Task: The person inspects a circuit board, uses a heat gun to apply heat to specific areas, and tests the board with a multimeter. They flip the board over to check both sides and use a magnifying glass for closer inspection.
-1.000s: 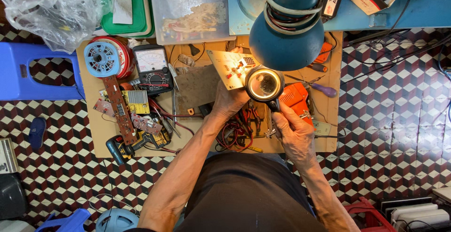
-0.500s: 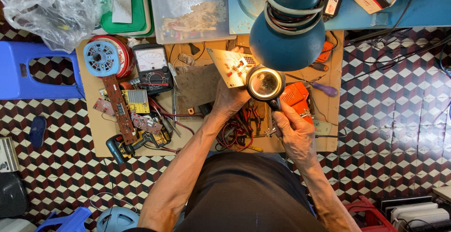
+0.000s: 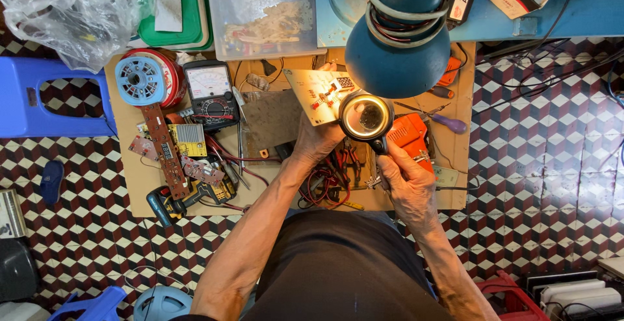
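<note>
Blue fan part (image 3: 140,80) and grey meter (image 3: 210,93) at the worktop's (image 3: 130,171) left; long brown strip board (image 3: 164,150) below them. Left hand (image 3: 316,140), fingers curled, grips the pale circuit board (image 3: 312,93) by its near edge; the board's long axis runs away and leftward. Right hand (image 3: 406,184), fingers wrapped round the handle, holds a magnifying glass (image 3: 366,117) just right of the board, under the blue lamp (image 3: 398,48). Orange tool (image 3: 409,136) lies beside it.
</note>
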